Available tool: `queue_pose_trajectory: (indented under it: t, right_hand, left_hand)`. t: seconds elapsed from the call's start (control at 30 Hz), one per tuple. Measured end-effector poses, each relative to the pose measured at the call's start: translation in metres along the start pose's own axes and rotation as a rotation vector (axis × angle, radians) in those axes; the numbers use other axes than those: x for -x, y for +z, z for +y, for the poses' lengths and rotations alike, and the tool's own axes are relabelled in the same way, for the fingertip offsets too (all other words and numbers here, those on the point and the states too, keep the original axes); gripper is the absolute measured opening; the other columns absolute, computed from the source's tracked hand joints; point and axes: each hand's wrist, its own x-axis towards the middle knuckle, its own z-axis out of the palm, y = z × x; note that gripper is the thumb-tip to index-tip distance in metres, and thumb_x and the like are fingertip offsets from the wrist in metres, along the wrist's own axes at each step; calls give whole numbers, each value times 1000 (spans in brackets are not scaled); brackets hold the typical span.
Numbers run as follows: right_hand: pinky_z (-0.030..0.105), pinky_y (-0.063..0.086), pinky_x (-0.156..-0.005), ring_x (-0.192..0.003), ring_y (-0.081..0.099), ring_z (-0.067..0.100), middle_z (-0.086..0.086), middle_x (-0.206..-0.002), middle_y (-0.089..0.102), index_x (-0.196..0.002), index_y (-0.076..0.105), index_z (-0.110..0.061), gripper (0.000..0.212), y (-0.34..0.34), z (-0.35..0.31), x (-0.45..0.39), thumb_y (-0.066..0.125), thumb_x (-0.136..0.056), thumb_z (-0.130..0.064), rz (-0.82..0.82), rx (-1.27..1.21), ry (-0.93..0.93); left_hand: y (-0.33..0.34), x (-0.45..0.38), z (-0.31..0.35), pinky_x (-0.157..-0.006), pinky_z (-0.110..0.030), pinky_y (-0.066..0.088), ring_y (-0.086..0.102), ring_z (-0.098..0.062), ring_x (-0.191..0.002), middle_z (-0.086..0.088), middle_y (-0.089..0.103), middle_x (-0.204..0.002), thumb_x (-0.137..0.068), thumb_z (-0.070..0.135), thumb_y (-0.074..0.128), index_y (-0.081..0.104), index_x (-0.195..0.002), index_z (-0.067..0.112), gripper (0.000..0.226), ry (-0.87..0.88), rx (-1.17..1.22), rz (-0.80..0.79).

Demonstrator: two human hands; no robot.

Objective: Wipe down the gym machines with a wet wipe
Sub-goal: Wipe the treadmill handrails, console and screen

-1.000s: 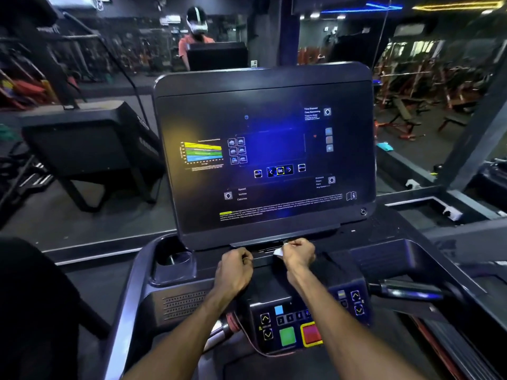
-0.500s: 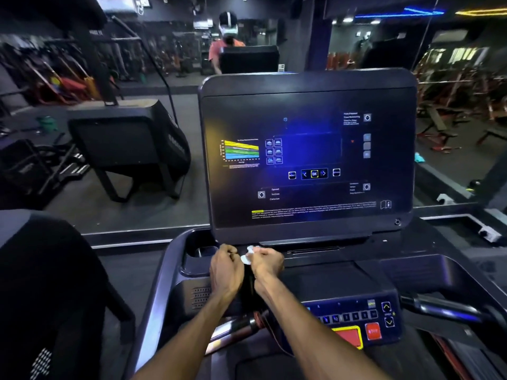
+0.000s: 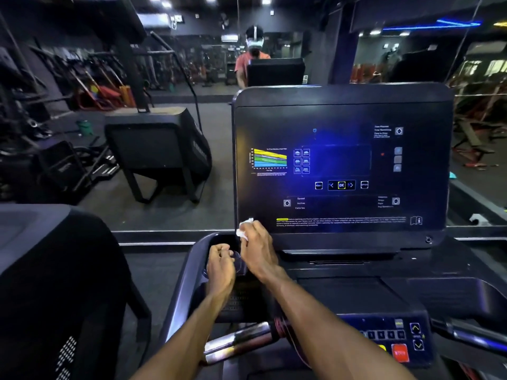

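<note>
At the lower left corner of the treadmill console (image 3: 340,165) we've got the wet wipe (image 3: 245,229) bunched up small and white, pressed right against the dark panel where its left edge meets the bottom edge. Our right hand (image 3: 256,249) is pinching it, fingers curled around the wad so only a bit of it pokes out above and to the left of the knuckles. Our left hand (image 3: 221,267) sits just beside it, a little lower, over the cup holder (image 3: 219,239) at the left end of the deck. Its fingers are curled in loosely and it doesn't look like it's holding anything, though honestly the fingertips are a bit blurry.

The console itself is lit up, with a striped colour chart (image 3: 270,159) toward its left side, a yellow-ringed OK button (image 3: 341,185) near the middle and a line of small text (image 3: 340,221) along the bottom edge. Down at the lower right of the deck there's the keypad (image 3: 395,335) with a red stop button (image 3: 400,352), and a chrome handlebar (image 3: 237,342) runs under our left forearm. Behind the console a mirror (image 3: 164,78) shows a person in an orange top, plus another dark machine (image 3: 157,149) off to the left.
</note>
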Motion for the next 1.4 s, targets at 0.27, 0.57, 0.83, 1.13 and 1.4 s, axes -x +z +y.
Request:
queue_pose_trajectory:
  t: [0.27,0.57,0.83,1.13,1.4]
  right_hand:
    - [45,52,-75,-88,60,37,12,-98,56,-103,63,-8,19,-10,25,8,52,-89,0,-155,110,-68]
    - [41,50,-70,-93,59,34,9,-100,57,-103,66,-11,20,-33,37,2,58,-89,0,-325,227,-166]
    - [42,49,-78,-93,59,33,9,-101,62,-101,57,-13,19,-39,24,-8,58,-87,-1,-237,62,-38]
    - [41,54,-80,-92,65,26,-2,-96,64,-85,64,-25,22,-70,81,-6,64,-81,-4,-322,172,-2]
    - [41,53,-79,-94,63,31,4,-100,62,-98,67,-22,20,-78,76,2,63,-86,-7,-368,133,-76]
  left_hand:
    - [-4,-4,5,-83,-57,53,69,-26,-79,1,71,-82,-91,26,45,63,-86,24,19,-3,19,-50]
    - [3,-4,13,-81,-51,56,69,-22,-82,1,72,-84,-96,18,46,62,-83,27,23,17,-77,-58]
    - [20,-1,15,-83,-45,50,63,-29,-88,-7,68,-89,-94,11,49,53,-86,22,14,68,-150,-9]
    - [21,4,21,-79,-31,38,54,-27,-94,-10,57,-104,-89,3,50,52,-95,13,11,157,-260,18]
    - [56,26,27,-99,-34,25,40,-35,-110,-21,48,-115,-77,1,67,52,-117,-2,43,371,-451,197]
